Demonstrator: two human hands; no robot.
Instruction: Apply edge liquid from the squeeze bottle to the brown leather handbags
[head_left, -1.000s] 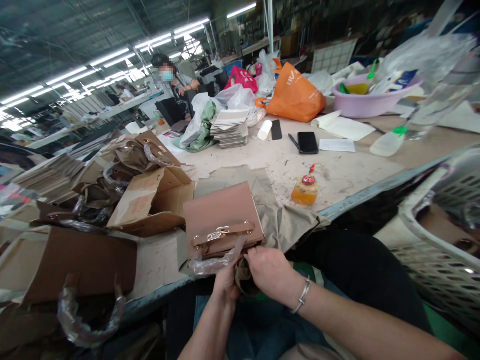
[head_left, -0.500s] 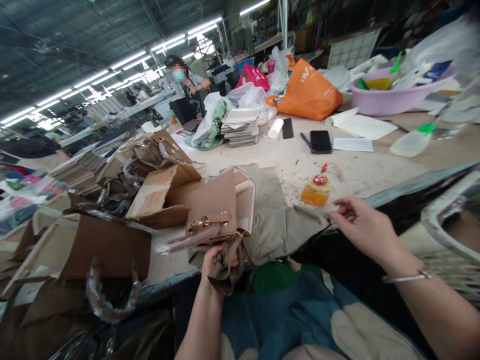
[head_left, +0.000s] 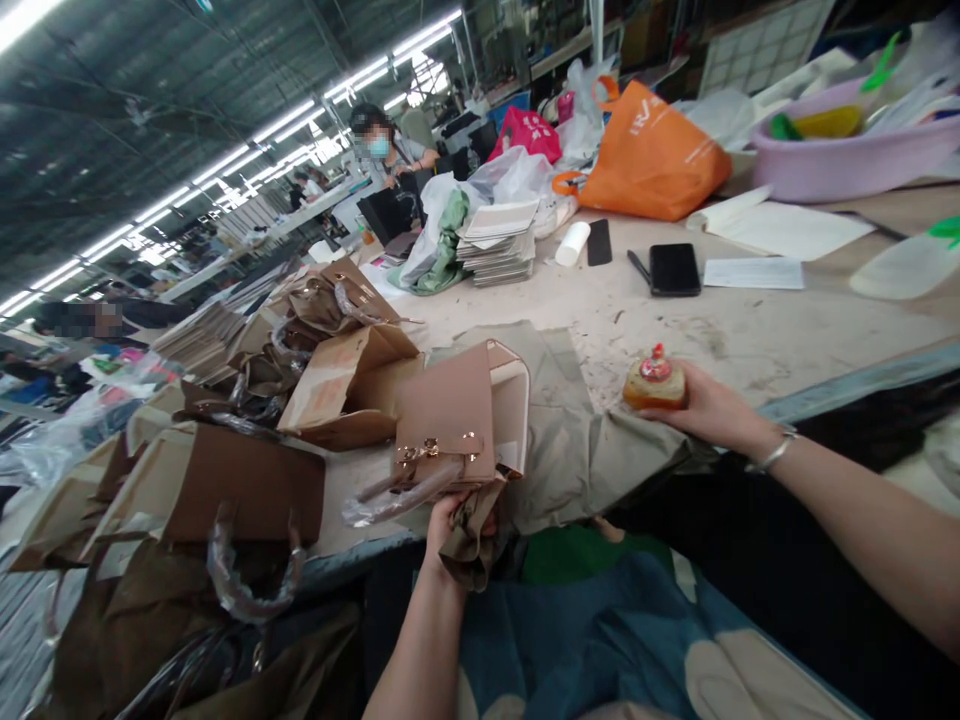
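Note:
My left hand [head_left: 450, 530] is closed on the lower end of a brown handbag [head_left: 444, 405], gathering dark brown cloth [head_left: 474, 540] in its grip. The bag lies tilted on the table edge, gold clasp toward me, its pale lining showing at the right side. Clear plastic wraps the bag's handle [head_left: 405, 495]. My right hand [head_left: 709, 405] grips a squat amber bottle [head_left: 656, 388] with a red top from its right side. Whether the bottle touches the surface beneath, I cannot tell. Wrinkled grey-green sheeting [head_left: 562, 450] is spread under the handbag and below the bottle.
More brown handbags [head_left: 247, 490] crowd the left, beside an open brown bag body [head_left: 349, 385]. Stacked boards [head_left: 499, 245], a black phone [head_left: 675, 270], an orange bag [head_left: 652, 155] and a lilac basin [head_left: 855, 155] stand farther back. A masked person [head_left: 382, 160] sits beyond.
My right hand has moved from the sheeting's edge to the amber bottle and closed on it. My left hand keeps its hold on the handbag. The view has shifted slightly.

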